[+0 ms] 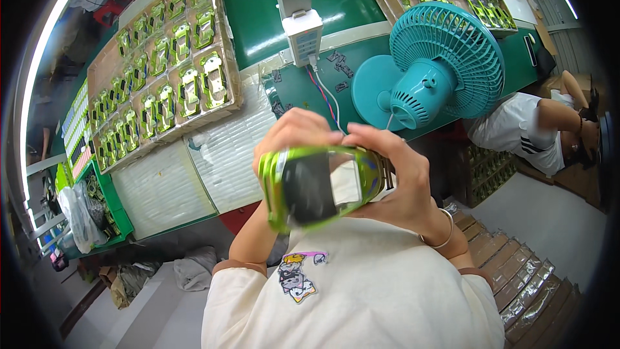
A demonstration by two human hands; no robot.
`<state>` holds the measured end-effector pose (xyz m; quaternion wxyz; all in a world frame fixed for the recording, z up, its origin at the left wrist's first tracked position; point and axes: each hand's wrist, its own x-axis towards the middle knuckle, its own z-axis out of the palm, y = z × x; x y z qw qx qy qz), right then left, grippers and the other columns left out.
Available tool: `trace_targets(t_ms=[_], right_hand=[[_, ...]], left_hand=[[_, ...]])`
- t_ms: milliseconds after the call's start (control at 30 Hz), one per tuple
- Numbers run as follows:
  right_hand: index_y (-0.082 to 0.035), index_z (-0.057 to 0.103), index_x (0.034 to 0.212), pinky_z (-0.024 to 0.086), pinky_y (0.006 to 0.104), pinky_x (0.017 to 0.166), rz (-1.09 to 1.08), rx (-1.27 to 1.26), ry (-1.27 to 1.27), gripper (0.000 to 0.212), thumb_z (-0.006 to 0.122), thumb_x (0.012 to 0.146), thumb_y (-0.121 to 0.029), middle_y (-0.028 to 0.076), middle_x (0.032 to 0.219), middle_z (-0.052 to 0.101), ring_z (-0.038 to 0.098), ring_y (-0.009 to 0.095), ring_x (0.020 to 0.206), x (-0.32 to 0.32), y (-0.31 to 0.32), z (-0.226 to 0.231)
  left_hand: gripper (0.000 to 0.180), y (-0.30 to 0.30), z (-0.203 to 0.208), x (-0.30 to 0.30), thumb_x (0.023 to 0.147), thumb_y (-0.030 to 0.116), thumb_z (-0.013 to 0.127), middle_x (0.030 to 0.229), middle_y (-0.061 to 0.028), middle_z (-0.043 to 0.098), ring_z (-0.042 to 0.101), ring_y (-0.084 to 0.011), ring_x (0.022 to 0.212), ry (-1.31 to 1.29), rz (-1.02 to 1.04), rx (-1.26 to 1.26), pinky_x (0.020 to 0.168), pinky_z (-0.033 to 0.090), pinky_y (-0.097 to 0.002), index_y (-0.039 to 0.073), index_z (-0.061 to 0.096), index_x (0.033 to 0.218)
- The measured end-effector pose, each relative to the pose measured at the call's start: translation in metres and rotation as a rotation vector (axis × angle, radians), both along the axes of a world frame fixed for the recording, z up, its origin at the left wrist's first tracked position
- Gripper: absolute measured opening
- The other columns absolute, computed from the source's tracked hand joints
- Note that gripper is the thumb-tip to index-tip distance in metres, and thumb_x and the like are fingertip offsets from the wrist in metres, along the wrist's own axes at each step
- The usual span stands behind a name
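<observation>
A lime-green toy car body (309, 187) is held up in front of my chest, smeared a little by motion. Its dark panel and a see-through opening face up toward me. My left hand (294, 130) wraps over its far left side, the fingertips partly hidden behind it. My right hand (403, 178) grips the right end between thumb and fingers, with a bracelet on that wrist. Beyond my hands, several small dark parts (336, 64) lie on the green table (303, 100).
A cardboard tray (103, 71) of similar green car bodies stands at the left. Nearer are white ribbed sheets (161, 181) and a green crate (115, 210). A teal fan (429, 81) and power strip (303, 35) stand ahead. Another person (526, 129) works at right, by stacked flat cartons (523, 271).
</observation>
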<state>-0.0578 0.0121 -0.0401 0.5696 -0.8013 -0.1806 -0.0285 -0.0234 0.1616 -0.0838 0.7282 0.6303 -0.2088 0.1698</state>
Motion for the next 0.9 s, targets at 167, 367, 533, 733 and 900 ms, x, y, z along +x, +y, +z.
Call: trace_targets(t_ms=[167, 367, 533, 733, 900], right_hand=[[-0.002, 0.036, 0.127, 0.046, 0.0286, 0.083, 0.014, 0.515, 0.571, 0.087, 0.082, 0.053, -0.007, 0.01, 0.109, 0.056, 0.057, 0.018, 0.099, 0.004, 0.0, -0.016], [0.006, 0.032, 0.124, 0.045, 0.0345, 0.088, 0.038, 0.847, 0.877, 0.095, 0.073, 0.061, -0.052, 0.014, 0.111, 0.052, 0.056, 0.022, 0.1, -0.002, -0.001, -0.018], [0.005, 0.034, 0.122, 0.045, 0.034, 0.088, -0.027, 0.772, 0.839, 0.093, 0.074, 0.061, -0.052, 0.013, 0.11, 0.053, 0.057, 0.022, 0.099, -0.004, 0.004, -0.01], [0.002, 0.039, 0.12, 0.045, 0.0315, 0.087, -0.122, 0.65, 0.682, 0.081, 0.082, 0.058, -0.028, 0.012, 0.108, 0.055, 0.058, 0.021, 0.098, -0.006, 0.006, -0.011], [-0.001, 0.043, 0.116, 0.047, 0.0302, 0.079, -0.16, 0.002, 0.066, 0.078, 0.085, 0.052, -0.012, 0.015, 0.106, 0.055, 0.057, 0.022, 0.095, 0.004, 0.01, -0.016]], left_hand=[[0.016, -0.003, 0.005, -0.004, 0.06, 0.001, 0.068, 0.067, -0.0039, 0.053, 0.052, -0.0122, 0.06, 0.38, 0.1, 0.143, 0.054, 0.04, -0.0245, 0.003, 0.06, 0.073], [0.011, -0.01, 0.026, 0.002, 0.069, 0.001, 0.069, 0.07, 0.0, 0.055, 0.048, -0.0049, 0.061, 0.483, 0.054, 0.231, 0.054, 0.037, -0.0188, 0.0, 0.059, 0.074], [0.018, -0.007, 0.022, 0.003, 0.067, 0.006, 0.072, 0.067, -0.0045, 0.056, 0.055, -0.0108, 0.059, 0.355, 0.072, 0.244, 0.052, 0.044, -0.0225, -0.001, 0.061, 0.078], [0.02, -0.003, 0.019, 0.003, 0.067, 0.003, 0.071, 0.072, -0.0056, 0.059, 0.056, -0.0113, 0.062, 0.323, 0.017, 0.208, 0.054, 0.046, -0.0236, 0.0, 0.063, 0.085], [0.024, 0.001, 0.011, 0.005, 0.066, -0.005, 0.067, 0.086, -0.0083, 0.063, 0.061, -0.0148, 0.074, 0.348, -0.068, -0.057, 0.068, 0.05, -0.025, -0.001, 0.062, 0.089]])
